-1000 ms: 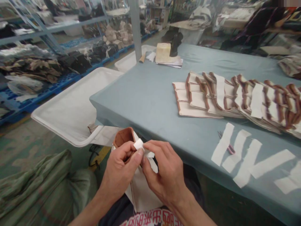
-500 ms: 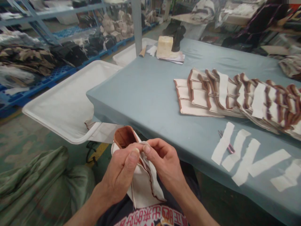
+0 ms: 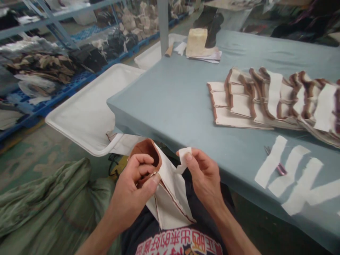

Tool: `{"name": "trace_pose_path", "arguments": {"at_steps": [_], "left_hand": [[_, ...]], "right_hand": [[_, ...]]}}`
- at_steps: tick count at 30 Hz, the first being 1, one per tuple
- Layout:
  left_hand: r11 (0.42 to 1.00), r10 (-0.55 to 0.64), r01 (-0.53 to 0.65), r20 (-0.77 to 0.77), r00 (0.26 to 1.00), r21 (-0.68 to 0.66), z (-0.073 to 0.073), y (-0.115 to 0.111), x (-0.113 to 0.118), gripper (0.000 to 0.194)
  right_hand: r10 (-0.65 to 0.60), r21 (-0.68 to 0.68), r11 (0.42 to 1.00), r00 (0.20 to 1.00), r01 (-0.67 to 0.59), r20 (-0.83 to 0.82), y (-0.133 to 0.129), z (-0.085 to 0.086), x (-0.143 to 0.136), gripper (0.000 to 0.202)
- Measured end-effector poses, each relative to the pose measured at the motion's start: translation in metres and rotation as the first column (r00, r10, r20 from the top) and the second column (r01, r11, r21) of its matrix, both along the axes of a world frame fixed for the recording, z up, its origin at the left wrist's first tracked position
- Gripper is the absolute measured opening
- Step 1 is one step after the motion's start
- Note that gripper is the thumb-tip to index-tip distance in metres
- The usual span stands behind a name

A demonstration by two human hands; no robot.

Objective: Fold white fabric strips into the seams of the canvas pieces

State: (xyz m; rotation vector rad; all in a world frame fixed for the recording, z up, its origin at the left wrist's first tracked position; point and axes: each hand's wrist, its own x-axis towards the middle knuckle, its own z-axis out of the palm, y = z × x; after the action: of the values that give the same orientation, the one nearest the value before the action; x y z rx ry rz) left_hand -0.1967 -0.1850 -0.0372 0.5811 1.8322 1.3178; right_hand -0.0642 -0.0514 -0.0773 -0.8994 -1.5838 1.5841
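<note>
A cream fabric piece with a brown lining [image 3: 174, 198], sewn into an open tube, rests against my lap below the table edge. My left hand [image 3: 138, 180] pinches its upper rim near a seam, thumb outside and fingers by the brown opening. To the right, my right hand [image 3: 204, 173] holds a small white strip [image 3: 184, 157] between thumb and fingers, just off the fabric's side. The strip's lower end curls down near the cream cloth.
Overlapping cream-and-brown sewn pieces [image 3: 241, 102] lie on the blue-covered table [image 3: 164, 102]. Nearer me are several white strips [image 3: 289, 170] and a small purple-handled tool [image 3: 281, 169]. A white bin [image 3: 85, 106] stands left, above green cloth [image 3: 53, 209]. A yellowish block [image 3: 196, 41] sits at the back.
My hands, together at the fabric's rim before, are now apart. The right has moved off to the right with a white strip showing in its fingers. The view has shifted left.
</note>
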Motion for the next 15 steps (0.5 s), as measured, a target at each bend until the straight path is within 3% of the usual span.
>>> {"name": "trace_pose_path", "arguments": {"at_steps": [2,4,7,10,13,15], "left_hand": [[0.999,-0.021,0.02,-0.027,0.999,-0.045,0.002,-0.001,-0.004,0.027],[0.994,-0.062,0.049,-0.135,0.989,-0.098,0.004,-0.003,-0.009,0.024],[0.986,-0.099,0.033,-0.406,0.909,-0.165,0.008,-0.006,-0.018,0.019],[0.973,-0.186,0.061,-0.595,0.782,-0.223,0.014,-0.009,-0.026,0.02],[0.951,-0.271,0.106,-0.614,0.741,-0.292,0.016,-0.012,-0.033,0.027],[0.941,-0.292,0.142,-0.526,0.799,-0.308,0.015,-0.013,-0.037,0.032]], "right_hand": [[-0.028,0.097,0.995,0.999,0.027,0.018,0.005,0.006,0.006,0.033],[-0.002,0.104,0.995,0.999,-0.002,0.039,0.007,0.01,0.011,0.038],[0.153,-0.029,0.988,0.987,-0.151,0.045,0.006,0.011,0.015,0.045],[0.323,-0.164,0.936,0.946,-0.312,0.04,-0.003,0.007,0.01,0.045],[0.388,-0.24,0.899,0.92,-0.366,0.05,-0.016,0.002,0.002,0.04],[0.392,-0.29,0.886,0.919,-0.362,0.049,-0.024,-0.001,-0.004,0.038]]}}
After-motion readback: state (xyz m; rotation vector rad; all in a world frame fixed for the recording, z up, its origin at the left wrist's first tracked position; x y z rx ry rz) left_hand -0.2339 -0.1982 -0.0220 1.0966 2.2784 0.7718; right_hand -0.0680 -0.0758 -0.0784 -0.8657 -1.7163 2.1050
